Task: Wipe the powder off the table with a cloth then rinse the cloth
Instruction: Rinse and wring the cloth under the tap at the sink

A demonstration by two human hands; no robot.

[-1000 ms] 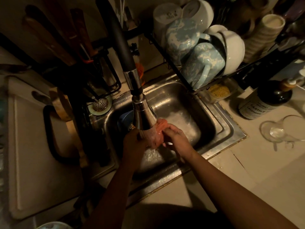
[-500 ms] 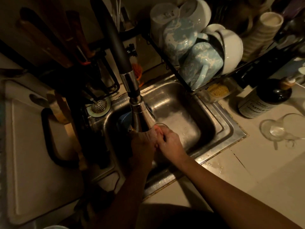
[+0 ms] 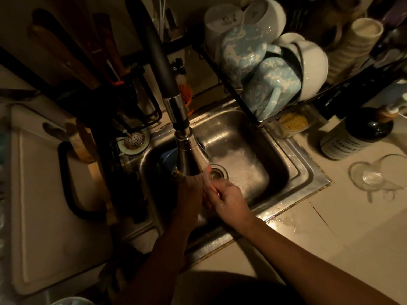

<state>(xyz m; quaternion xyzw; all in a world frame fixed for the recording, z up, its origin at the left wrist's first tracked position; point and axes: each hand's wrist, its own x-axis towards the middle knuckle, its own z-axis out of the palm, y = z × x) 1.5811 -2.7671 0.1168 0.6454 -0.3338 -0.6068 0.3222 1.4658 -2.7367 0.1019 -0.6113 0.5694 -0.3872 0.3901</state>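
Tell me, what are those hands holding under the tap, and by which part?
The left hand and right hand clasp a pinkish cloth between them under the faucet; only a sliver shows, so which part cannot be told.

Our left hand (image 3: 191,191) and right hand (image 3: 230,200) pressed together out front, right fingers (image 3: 217,189) curled, both forearms angling inward

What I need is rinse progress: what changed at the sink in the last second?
The hands closed together: the cloth, a second ago bunched in plain sight under the faucet head, is now squeezed between left hand and right hand, only a pink sliver showing. The drain has come into view. Both hands still grip it over the sink; the mugs stayed put.
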